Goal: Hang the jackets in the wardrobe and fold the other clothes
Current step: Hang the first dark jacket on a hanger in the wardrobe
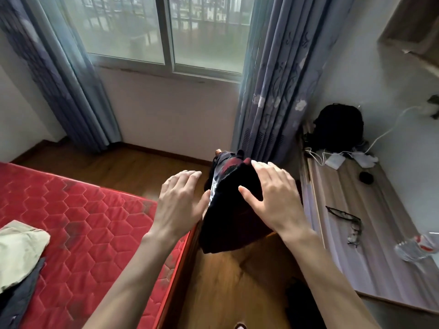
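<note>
Right hand [273, 198] is flat on top of the dark folded garment [232, 222], fingers straight and spread, pressing rather than gripping. Left hand [180, 200] sits just beside it at nine o'clock, fingers straight too, thumb touching the garment's pale-edged side; it has hold of nothing that I can see. The bundle itself is dark with a red patch near its far end, held or resting above the wooden floor [225, 293] between the bed and the desk; what supports it underneath I cannot tell.

Looks like the folding step, near its finish: the piece is already a compact packet and the palms seem to be squaring it off. The next move likely calls for a firm two-sided hold so the folds do not spill, then a carry to a resting place.

Further out, at eight o'clock, the red quilted mattress [83, 222] carries a beige garment [19, 248] lying over a dark grey one [21, 295], both unfolded. At three o'clock the desk [370, 257] holds eyeglasses [349, 224], a crumpled plastic bottle [418, 248], chargers and a black backpack [339, 127].
</note>
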`<state>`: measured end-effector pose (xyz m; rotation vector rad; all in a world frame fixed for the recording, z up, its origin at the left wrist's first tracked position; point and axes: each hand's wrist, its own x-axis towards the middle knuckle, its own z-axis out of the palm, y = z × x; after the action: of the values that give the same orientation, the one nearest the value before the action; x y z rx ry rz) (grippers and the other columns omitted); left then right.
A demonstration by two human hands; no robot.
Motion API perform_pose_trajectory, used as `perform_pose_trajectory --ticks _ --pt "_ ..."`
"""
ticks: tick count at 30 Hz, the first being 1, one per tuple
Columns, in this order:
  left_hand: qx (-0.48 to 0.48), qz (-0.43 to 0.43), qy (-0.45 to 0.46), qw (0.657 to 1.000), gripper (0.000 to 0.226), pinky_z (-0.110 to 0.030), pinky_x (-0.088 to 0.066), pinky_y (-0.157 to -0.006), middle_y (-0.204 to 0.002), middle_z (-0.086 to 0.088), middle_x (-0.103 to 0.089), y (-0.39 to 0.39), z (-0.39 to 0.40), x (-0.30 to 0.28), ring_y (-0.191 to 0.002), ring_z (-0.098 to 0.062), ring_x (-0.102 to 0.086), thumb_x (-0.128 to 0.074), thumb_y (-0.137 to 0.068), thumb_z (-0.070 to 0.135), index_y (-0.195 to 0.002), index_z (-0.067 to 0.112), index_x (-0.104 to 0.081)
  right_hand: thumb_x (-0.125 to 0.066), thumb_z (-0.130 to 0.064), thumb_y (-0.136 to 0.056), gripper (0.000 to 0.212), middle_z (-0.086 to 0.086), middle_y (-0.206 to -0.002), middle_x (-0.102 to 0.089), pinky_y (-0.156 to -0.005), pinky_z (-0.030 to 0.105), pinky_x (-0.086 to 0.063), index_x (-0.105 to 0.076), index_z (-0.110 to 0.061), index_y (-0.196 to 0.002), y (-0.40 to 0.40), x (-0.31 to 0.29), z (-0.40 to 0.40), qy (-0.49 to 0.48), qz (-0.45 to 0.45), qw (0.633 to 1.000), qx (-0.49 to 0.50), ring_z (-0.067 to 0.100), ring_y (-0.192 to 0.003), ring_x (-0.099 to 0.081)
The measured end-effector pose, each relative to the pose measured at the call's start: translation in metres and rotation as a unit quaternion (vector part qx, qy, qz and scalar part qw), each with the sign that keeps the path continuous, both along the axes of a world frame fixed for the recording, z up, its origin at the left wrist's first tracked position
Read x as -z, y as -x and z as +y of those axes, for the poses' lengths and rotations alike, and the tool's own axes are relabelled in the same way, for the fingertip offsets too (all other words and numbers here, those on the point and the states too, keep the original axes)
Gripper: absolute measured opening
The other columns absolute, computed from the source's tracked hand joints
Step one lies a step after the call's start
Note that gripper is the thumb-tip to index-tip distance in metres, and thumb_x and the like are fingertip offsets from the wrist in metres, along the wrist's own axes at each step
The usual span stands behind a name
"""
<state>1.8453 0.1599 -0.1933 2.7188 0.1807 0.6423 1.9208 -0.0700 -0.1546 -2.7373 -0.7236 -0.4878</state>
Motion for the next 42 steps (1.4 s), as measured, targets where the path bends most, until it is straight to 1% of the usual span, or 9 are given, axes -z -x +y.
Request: perform_pose_trajectory --ticks 9,18,21,23,25,28,32,38,42 --pt "-0.014 0.097 0.003 0.995 0.057 -0.042 -0.042 -0.113 -0.135 -0.002 -0.066 -0.091 -0.001 0.067 -0.132 -0.022 -0.056 -0.052 -0.097 0.053 -0.139 0.015 -0.06 -0.07 -0.052 -0.091 0.076 0.001 -0.153 -0.053 -0.123 0.047 -0.033 -0.044 -0.02 -0.155 -0.107 0.064 0.026 0.052 0.058 0.996 -0.053 0.024 -0.148 -0.041" --pt "-0.007 0.22 0.032 0.975 0.069 -0.037 -0.037 -0.116 -0.149 -0.001 -0.055 -0.153 -0.029 0.13 -0.14 -0.02 -0.048 -0.054 -0.098 0.054 -0.155 0.016 -0.043 -0.075 -0.045 -0.089 0.094 -0.001 -0.171 -0.019 -0.128 0.053 -0.015 -0.019 -0.034 -0.164 -0.194 0.116 0.032 0.186 0.165 0.963 -0.105 0.031 -0.16 -0.006" --pt "-0.026 0.276 0.066 0.959 0.079 -0.038 -0.041 -0.112 -0.155 -0.003 -0.048 -0.169 -0.034 0.143 -0.14 -0.023 -0.047 -0.055 -0.097 0.056 -0.16 0.016 -0.029 -0.079 -0.031 -0.087 0.089 0.0 -0.167 -0.025 -0.124 0.053 -0.028 -0.029 -0.033 -0.161 -0.209 0.125 0.032 0.191 0.177 0.96 -0.103 0.035 -0.154 -0.024" --pt "-0.038 0.309 0.104 0.945 0.087 -0.041 -0.045 -0.108 -0.157 -0.005 -0.043 -0.179 -0.039 0.149 -0.139 -0.027 -0.048 -0.059 -0.096 0.054 -0.162 0.015 -0.021 -0.08 -0.024 -0.086 0.073 0.0 -0.154 -0.041 -0.108 0.048 -0.047 -0.046 -0.028 -0.151 -0.216 0.129 0.032 0.168 0.176 0.964 -0.107 0.032 -0.131 -0.049" --pt "-0.047 0.341 0.129 0.93 0.089 -0.044 -0.048 -0.104 -0.157 -0.008 -0.041 -0.187 -0.045 0.152 -0.137 -0.03 -0.049 -0.061 -0.095 0.051 -0.163 0.014 -0.016 -0.078 -0.018 -0.089 0.044 0.0 -0.133 -0.051 -0.088 0.044 -0.055 -0.061 -0.02 -0.13 -0.223 0.13 0.033 0.135 0.175 0.968 -0.121 0.028 -0.106 -0.057" --pt "-0.058 0.347 0.13 0.927 0.069 -0.045 -0.05 -0.096 -0.141 -0.009 -0.052 -0.194 -0.048 0.154 -0.126 -0.032 -0.057 -0.062 -0.096 0.043 -0.152 0.014 -0.032 -0.071 -0.011 -0.094 0.018 0.0 -0.116 -0.054 -0.081 0.043 -0.057 -0.065 -0.014 -0.11 -0.23 0.125 0.034 0.094 0.189 0.969 -0.129 0.024 -0.095 -0.056" --pt "-0.059 0.308 0.136 0.94 0.015 -0.044 -0.049 -0.082 -0.111 -0.009 -0.063 -0.198 -0.042 0.148 -0.107 -0.034 -0.061 -0.053 -0.101 0.022 -0.111 0.011 -0.052 -0.067 -0.011 -0.097 0.017 0.002 -0.117 -0.054 -0.085 0.043 -0.055 -0.065 -0.012 -0.113 -0.234 0.121 0.033 0.074 0.195 0.968 -0.142 0.025 -0.098 -0.055" --pt "-0.033 0.288 0.179 0.94 0.004 -0.047 -0.046 -0.089 -0.101 -0.004 -0.053 -0.19 -0.034 0.135 -0.098 -0.026 -0.049 -0.046 -0.104 0.014 -0.1 0.014 -0.046 -0.064 -0.015 -0.1 0.019 0.002 -0.118 -0.056 -0.089 0.043 -0.055 -0.065 -0.013 -0.119 -0.232 0.106 0.03 0.029 0.196 0.97 -0.145 0.025 -0.1 -0.056" --pt "-0.025 0.229 0.174 0.957 0.007 -0.041 -0.042 -0.093 -0.107 -0.007 -0.045 -0.189 -0.043 0.116 -0.098 -0.024 -0.041 -0.039 -0.105 0.009 -0.108 0.011 -0.045 -0.066 -0.013 -0.099 0.018 0.003 -0.115 -0.058 -0.091 0.04 -0.055 -0.069 -0.01 -0.117 -0.231 0.083 0.025 -0.03 0.165 0.974 -0.15 0.025 -0.099 -0.057"
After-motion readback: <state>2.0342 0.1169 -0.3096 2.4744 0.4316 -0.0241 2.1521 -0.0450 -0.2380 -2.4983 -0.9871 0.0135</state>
